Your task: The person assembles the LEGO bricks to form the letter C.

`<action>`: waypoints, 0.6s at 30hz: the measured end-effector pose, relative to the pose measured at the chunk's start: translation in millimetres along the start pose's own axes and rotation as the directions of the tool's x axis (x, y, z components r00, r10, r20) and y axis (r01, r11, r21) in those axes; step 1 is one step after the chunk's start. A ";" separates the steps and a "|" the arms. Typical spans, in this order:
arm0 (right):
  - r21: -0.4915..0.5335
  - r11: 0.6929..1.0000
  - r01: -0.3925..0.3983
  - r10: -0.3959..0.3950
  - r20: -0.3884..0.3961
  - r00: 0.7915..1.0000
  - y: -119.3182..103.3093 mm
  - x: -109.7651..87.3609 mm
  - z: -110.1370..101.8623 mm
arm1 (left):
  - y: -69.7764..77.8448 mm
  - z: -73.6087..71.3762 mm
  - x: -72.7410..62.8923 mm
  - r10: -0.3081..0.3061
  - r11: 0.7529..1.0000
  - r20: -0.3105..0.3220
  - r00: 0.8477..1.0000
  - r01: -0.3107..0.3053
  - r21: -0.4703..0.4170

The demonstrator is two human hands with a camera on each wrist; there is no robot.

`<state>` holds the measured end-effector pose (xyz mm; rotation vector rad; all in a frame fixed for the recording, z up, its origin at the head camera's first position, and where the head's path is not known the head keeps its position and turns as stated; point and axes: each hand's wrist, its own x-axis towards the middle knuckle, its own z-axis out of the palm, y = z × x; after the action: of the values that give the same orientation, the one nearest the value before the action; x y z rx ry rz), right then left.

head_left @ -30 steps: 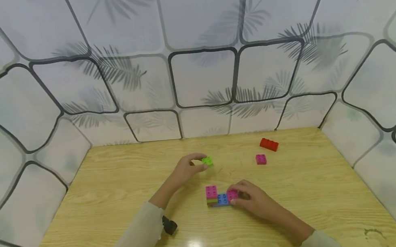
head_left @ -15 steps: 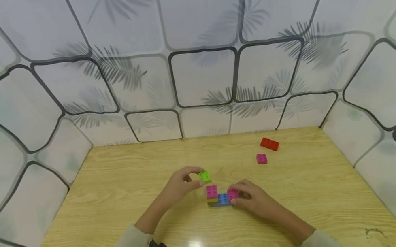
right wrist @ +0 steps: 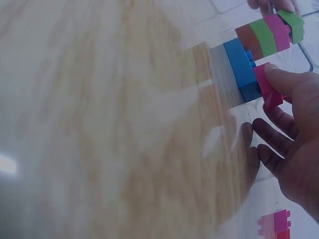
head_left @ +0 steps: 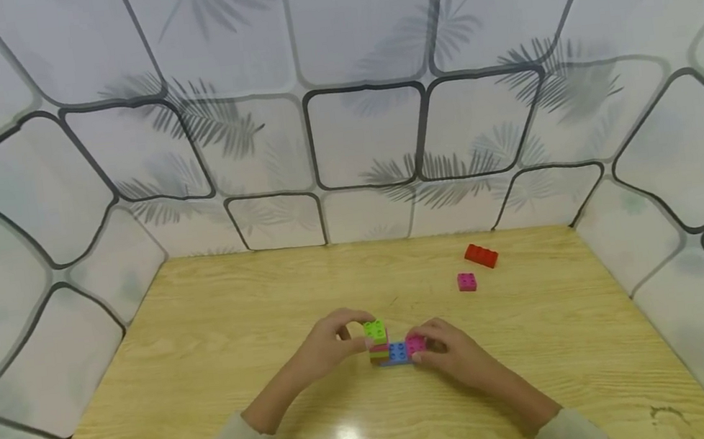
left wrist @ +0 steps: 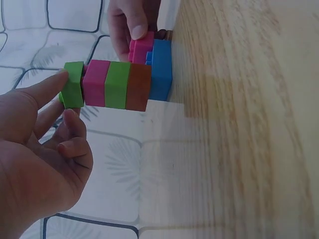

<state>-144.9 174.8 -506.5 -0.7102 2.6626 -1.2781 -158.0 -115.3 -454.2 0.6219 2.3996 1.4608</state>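
My left hand pinches a bright green toy brick between thumb and fingers. That brick sits at the top of a stack, slightly tilted against the pink brick under it. Below come another green brick and a brown brick, which stands on one end of a long blue brick. On the blue brick's other end is a pink brick, pinched by my right hand. Bare blue studs show between the two sides.
Farther back on the wooden table, to the right, lie a loose pink brick and a long red brick. Patterned white walls stand behind the table and at both sides.
My left hand has carried the green brick toward me, from behind the stack to the top of it. The right hand has kept its grip on the pink brick and stayed in place.
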 end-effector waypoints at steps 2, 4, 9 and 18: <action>0.003 1.000 -0.001 0.001 -0.002 1.000 1.0 0.1 0.0 | -0.1 1.2 0.1 0.010 1.000 0.007 1.000 -0.010 0.019; 0.007 1.000 -0.003 0.003 0.002 1.000 1.4 0.3 0.0 | -0.3 1.9 -0.4 0.015 0.999 0.009 1.000 -0.015 0.037; 0.009 1.000 -0.005 0.005 0.008 1.000 0.6 0.3 -0.5 | 2.9 2.2 -1.4 -0.002 0.993 -0.011 1.000 0.004 0.114; -0.004 1.000 -0.004 0.004 0.005 1.000 0.9 0.2 -0.8 | 11.9 1.2 -0.7 -0.002 0.966 -0.025 1.000 0.008 0.258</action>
<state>-145.7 175.8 -506.6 -0.7067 2.6625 -1.2685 -154.3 -109.9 -444.2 0.6569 2.6319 1.1676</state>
